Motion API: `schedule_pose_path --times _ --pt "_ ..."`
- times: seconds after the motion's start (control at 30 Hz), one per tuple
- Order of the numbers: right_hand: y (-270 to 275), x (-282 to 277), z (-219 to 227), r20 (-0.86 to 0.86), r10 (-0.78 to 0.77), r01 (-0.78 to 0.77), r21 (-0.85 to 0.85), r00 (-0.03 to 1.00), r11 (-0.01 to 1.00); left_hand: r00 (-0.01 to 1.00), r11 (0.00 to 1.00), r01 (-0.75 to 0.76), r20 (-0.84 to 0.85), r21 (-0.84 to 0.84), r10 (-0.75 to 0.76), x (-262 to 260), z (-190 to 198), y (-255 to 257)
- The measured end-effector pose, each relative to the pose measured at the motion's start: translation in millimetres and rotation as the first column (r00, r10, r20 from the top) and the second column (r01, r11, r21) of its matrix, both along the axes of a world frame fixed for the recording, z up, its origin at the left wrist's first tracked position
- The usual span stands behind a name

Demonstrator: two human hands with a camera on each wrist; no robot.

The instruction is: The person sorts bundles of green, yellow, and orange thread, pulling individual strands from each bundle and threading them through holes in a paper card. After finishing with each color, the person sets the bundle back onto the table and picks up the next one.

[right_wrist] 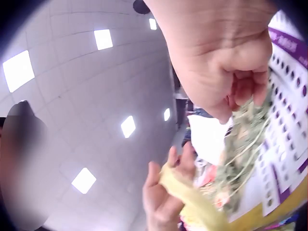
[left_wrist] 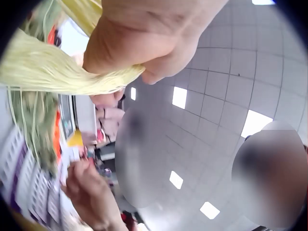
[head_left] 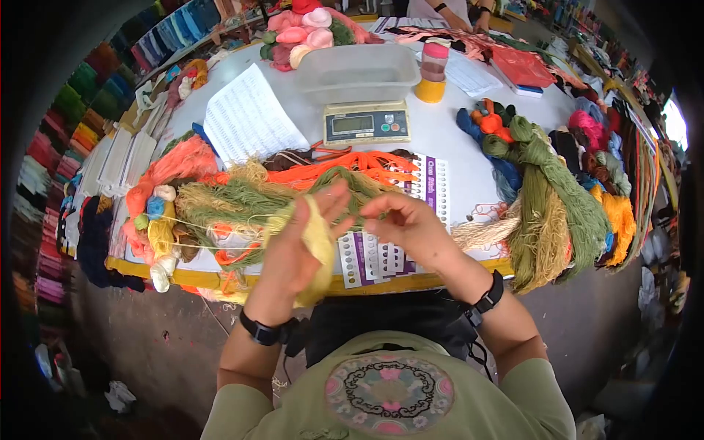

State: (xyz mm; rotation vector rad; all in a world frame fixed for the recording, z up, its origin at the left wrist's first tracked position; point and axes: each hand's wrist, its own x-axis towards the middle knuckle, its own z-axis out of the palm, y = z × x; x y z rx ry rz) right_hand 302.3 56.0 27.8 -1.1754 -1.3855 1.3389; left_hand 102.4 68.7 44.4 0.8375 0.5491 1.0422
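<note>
A pale yellow skein of thread point(head_left: 317, 253) hangs from my left hand point(head_left: 290, 246), which holds it between thumb and fingers. In the left wrist view the yellow skein point(left_wrist: 57, 72) wraps round the base of the thumb. To the right of it, my right hand point(head_left: 414, 231) has curled fingers, with thumb and fingertips close together; I cannot tell whether a fine thread lies between them. The right wrist view shows no thick bundle in these fingers point(right_wrist: 243, 91). Below both hands lie green thread skeins point(head_left: 242, 202) and white cards with rows of holes point(head_left: 370, 257).
A scale point(head_left: 367, 123) bearing a clear plastic tub point(head_left: 358, 73) stands at mid-table, beside a pink-lidded jar point(head_left: 433, 66). A written sheet point(head_left: 249, 117) lies left. Big green skeins point(head_left: 546, 205) hang over the right edge. Another person's hands point(head_left: 462, 18) are at the far side.
</note>
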Motion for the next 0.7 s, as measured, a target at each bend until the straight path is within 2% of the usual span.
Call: schedule_pose_path --times 0.03,0.07,0.13,0.2,0.27,0.4,0.47,0.5,0.57,0.6,0.67,0.7 --pt "-4.7 -6.1 10.1 -0.030 0.036 -0.033 0.101 0.999 0.994 0.988 0.996 0.092 0.127 0.004 -0.092 10.4 -1.4 -1.4" --pt "-8.4 -8.8 15.2 -0.055 0.072 -0.059 0.203 0.996 0.977 0.985 0.994 0.110 0.130 0.010 -0.110 18.9 -0.2 -3.4" --pt "-13.3 -11.0 11.3 -0.082 0.045 -0.027 0.217 0.996 0.976 0.991 0.986 0.129 -0.054 0.106 -0.124 30.0 5.5 -7.5" --pt "-14.3 -9.6 10.8 -0.111 0.043 -0.017 0.228 0.993 0.973 0.991 0.982 0.121 -0.068 0.143 -0.112 32.2 9.5 -7.6" --pt "-16.1 -5.4 10.6 -0.193 0.071 -0.024 0.236 0.979 0.971 0.988 0.984 0.154 0.007 0.084 -0.155 29.7 6.4 -7.1" --pt "-17.7 -2.2 8.7 -0.144 0.058 -0.036 0.153 0.988 0.988 0.989 0.988 0.142 0.039 0.066 -0.145 29.9 4.2 -11.5" --pt "-18.9 -1.6 9.1 -0.290 0.043 -0.019 0.082 0.956 0.996 0.991 0.992 0.123 0.055 0.036 -0.125 28.8 2.7 -11.5" --pt "-18.3 -1.1 7.9 -0.290 0.046 -0.023 0.082 0.956 0.996 0.991 0.992 0.120 0.056 0.036 -0.121 29.3 2.7 -11.9" --pt "-18.5 -0.5 4.1 -0.268 0.013 -0.004 0.033 0.963 0.999 0.997 0.998 0.049 -0.064 0.043 -0.046 30.9 2.5 -14.0" --pt "-19.4 0.3 3.6 -0.269 0.012 -0.003 0.032 0.963 0.999 0.997 0.998 0.050 -0.064 0.041 -0.047 30.3 0.8 -13.9" --pt "-21.0 2.8 3.2 -0.274 0.019 -0.009 0.038 0.962 0.999 0.982 0.974 0.037 -0.191 0.224 0.006 29.3 -5.3 -11.6" --pt "-21.3 3.9 2.3 -0.272 0.016 -0.007 0.037 0.962 0.999 0.982 0.974 0.039 -0.189 0.223 0.003 29.6 -7.7 -10.7"
